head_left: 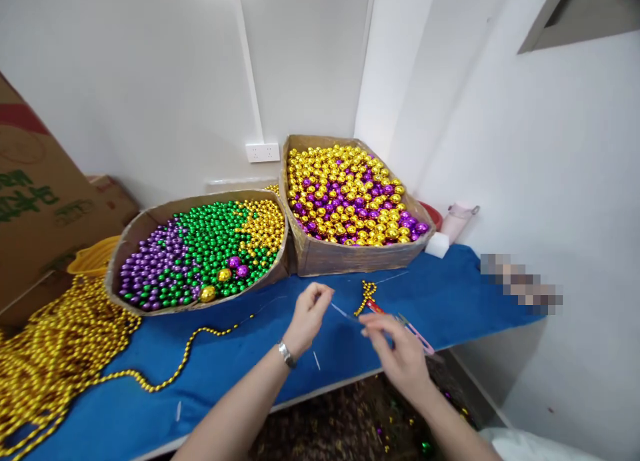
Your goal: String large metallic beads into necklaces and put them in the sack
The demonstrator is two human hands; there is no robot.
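My left hand (309,318), with a metal watch band at the wrist, is closed in a pinch above the blue-covered table. My right hand (397,354) is also closed, thumb against fingers, to its right and a little lower. A thin pale thread (344,311) spans the gap between both sets of fingertips. Just behind my right hand lies a short looped string of gold beads (369,292). Partly hidden by that hand is a pink-handled tool (420,336) beside a red item (374,306). A longer gold bead strand (187,348) trails on the left, ending in fine thread.
One cardboard box (135,238) holds small purple, green and gold beads. Another box (350,261) holds larger gold and purple ones. Gold bead strands (65,328) heap at left. A pink bottle (457,222) and white block (437,245) stand by the wall. A blurred patch (523,282) is at right.
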